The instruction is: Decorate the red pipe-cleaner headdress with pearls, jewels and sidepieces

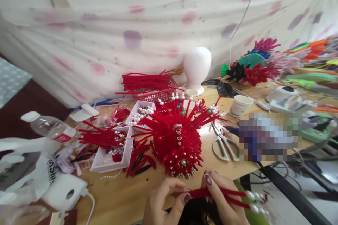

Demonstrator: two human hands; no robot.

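Note:
At the table's front edge my left hand [165, 200] pinches one end of some red chenille stems [196, 193] between thumb and fingers. My right hand [224, 198] grips the same stems further along. Two stem ends stick out to its right, tipped with white pearl beads [255, 195]. Just beyond my hands stands a red chenille headdress [175, 140] with a fan of stems, pearls, green beads and a column of jewelled pieces. Scissors [224, 144] lie partly spread to its right. What sits dark below my hands I cannot make out.
Left of the headdress are a white box [126, 154] of beads and stems, a plastic bottle [49, 126] and a white device [66, 190]. Behind stand a red basket [158, 95], a white foam head [197, 70] and paper cups [240, 104]. Cables and chenille flowers [257, 74] fill the right.

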